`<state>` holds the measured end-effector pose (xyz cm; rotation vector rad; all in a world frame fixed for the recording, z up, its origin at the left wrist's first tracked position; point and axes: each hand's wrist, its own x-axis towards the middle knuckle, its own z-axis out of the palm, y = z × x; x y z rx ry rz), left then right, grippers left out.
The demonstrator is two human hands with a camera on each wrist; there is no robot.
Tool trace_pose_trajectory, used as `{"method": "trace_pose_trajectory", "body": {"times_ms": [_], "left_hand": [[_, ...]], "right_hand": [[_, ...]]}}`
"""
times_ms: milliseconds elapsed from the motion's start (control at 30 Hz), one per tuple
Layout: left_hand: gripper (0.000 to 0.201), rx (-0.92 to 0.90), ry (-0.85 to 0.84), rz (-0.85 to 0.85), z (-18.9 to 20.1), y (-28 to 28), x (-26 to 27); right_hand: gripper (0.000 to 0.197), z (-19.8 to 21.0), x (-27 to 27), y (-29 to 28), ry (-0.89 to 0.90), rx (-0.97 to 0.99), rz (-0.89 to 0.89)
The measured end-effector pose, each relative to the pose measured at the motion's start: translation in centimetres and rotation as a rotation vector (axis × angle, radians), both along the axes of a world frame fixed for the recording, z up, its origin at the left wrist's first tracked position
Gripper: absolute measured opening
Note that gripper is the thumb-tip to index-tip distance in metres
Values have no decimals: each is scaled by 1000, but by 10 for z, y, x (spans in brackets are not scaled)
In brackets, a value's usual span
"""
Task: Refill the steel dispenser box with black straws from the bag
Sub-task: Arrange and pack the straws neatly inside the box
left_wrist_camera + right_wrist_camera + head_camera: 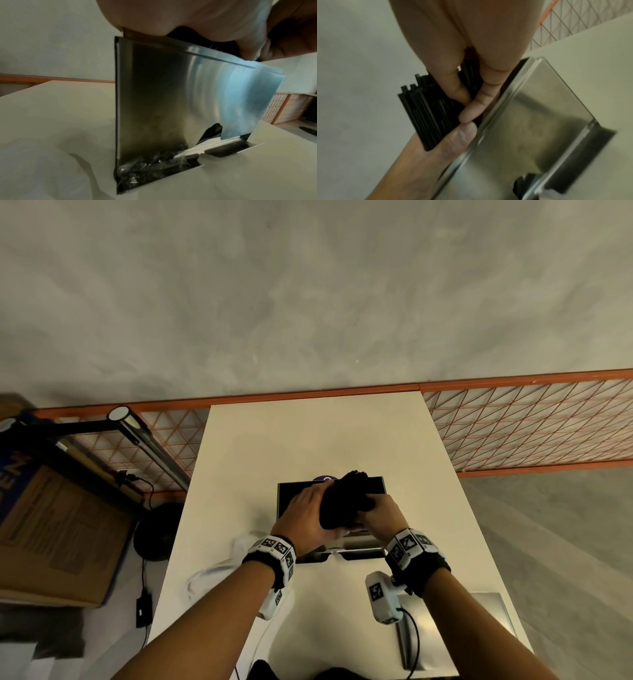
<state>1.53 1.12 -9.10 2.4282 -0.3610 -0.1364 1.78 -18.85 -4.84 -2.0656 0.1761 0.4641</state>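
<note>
The steel dispenser box (291,491) stands open-topped in the middle of the white table (308,433). Just above its opening, both hands hold a thick bundle of black straws (346,501), tilted with its far end higher. My left hand (305,515) grips the bundle from the left and my right hand (380,511) grips it from the right. In the right wrist view the straws (426,115) sit beside the box's top edge (530,121), with the right fingers (471,108) curled round them. The left wrist view shows the box front (171,94) and its bottom tray (145,166).
A crumpled clear bag (219,573) lies on the table to the left of the box. A flat steel lid (479,621) lies at the near right. Off the table's left stand a cardboard box (58,529) and a lamp (144,440). Orange wire shelving (531,426) runs behind.
</note>
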Motion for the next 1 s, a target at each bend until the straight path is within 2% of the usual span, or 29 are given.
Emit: {"method": "trace_pose_trajectory", "body": {"times_ms": [100, 233, 367, 467, 600, 733, 800, 900, 1000], "left_hand": [[97, -43, -47, 26, 6, 0, -2], [87, -70, -113, 12, 10, -7, -5], [88, 3, -163, -85, 13, -14, -1], [91, 71, -177, -130, 12, -16, 1], [91, 101, -159, -123, 1, -14, -3], [77, 105, -170, -104, -5, -14, -5], [77, 128, -181, -113, -7, -14, -6], [85, 112, -223, -90, -9, -16, -8], [97, 106, -219, -56, -12, -16, -6]], "right_hand": [[15, 21, 3, -7, 41, 189, -58], [22, 36, 9, -12, 76, 325, -103], [27, 25, 3, -3, 55, 424, -345], [29, 10, -5, 0, -6, 333, -401], [20, 5, -13, -2, -188, 159, -426], [25, 4, -17, 0, -325, 79, -422], [31, 4, -16, 3, -368, 71, -412], [50, 0, -19, 10, -370, 19, -338], [51, -8, -25, 18, -381, -51, -156]]}}
